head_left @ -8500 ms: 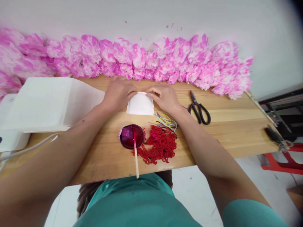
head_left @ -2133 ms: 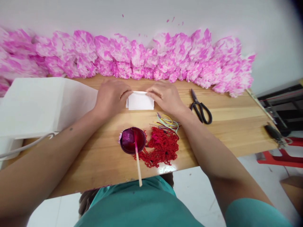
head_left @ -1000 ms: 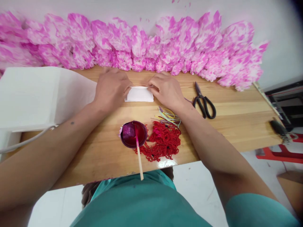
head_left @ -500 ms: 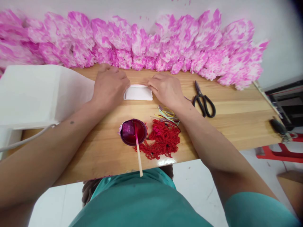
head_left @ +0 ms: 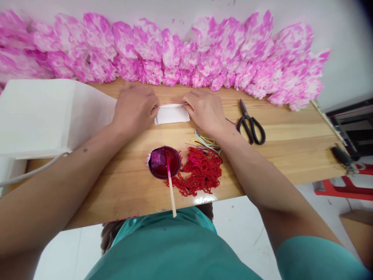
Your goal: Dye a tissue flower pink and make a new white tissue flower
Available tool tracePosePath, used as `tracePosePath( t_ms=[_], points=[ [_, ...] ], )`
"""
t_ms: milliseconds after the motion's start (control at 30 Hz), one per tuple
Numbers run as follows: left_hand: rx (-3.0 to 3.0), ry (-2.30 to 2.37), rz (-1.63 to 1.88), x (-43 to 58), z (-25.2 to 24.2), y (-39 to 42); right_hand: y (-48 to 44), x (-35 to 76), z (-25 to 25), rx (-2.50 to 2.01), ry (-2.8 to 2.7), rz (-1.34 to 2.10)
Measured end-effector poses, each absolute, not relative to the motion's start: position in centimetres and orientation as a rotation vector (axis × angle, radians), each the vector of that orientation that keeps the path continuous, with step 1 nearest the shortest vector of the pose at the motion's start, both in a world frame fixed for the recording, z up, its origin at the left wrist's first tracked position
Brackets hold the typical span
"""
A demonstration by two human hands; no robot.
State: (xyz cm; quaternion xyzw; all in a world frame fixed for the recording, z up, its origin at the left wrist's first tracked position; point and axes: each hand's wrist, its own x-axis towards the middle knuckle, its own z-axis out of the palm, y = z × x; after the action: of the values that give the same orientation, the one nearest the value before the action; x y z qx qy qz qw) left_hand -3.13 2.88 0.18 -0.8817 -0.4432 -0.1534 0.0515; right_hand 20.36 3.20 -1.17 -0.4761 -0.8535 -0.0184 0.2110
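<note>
A small strip of folded white paper (head_left: 172, 114) lies on the wooden table between my hands. My left hand (head_left: 136, 105) is closed on its left end, fingers curled at the edge. At the right end, my right hand (head_left: 204, 107) pinches the upper corner between thumb and fingers. Nearer to me stands a bowl of dark red liquid (head_left: 175, 161) with a purple lump in it and a wooden stick (head_left: 171, 194) leaning over its rim. Beside the bowl lies a heap of red yarn (head_left: 202, 171).
Pink-and-white paper flowers (head_left: 186, 58) line the wall behind the table. A stack of white paper sheets (head_left: 35, 116) sits at the left, with a cable (head_left: 35, 171) in front. Black-handled scissors (head_left: 251, 126) and thin coloured strings (head_left: 206, 140) lie on the right.
The white paper has shifted slightly to the right and tilted, and its raised upper edge looks flatter. Both hands stay at its ends; the left fingers have curled in a little.
</note>
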Motion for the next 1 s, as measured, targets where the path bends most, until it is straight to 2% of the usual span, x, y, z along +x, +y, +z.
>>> tracePosePath(
  t_ms=[533, 800, 1000],
  points=[
    [-2.843, -1.209, -0.569, -4.0, -0.4, 3.6, 2.4, 19.8, 0.1, -1.411, -2.493, -0.145],
    [-2.769, -1.2, -0.382, -3.4, 0.4, 3.3, 2.7, 19.5, 0.2, -1.519, -2.543, -0.138],
    [-2.91, -1.276, -0.613, -3.5, 0.2, 3.3, 2.2, 19.5, 0.5, -1.479, -2.524, -0.06]
  ],
)
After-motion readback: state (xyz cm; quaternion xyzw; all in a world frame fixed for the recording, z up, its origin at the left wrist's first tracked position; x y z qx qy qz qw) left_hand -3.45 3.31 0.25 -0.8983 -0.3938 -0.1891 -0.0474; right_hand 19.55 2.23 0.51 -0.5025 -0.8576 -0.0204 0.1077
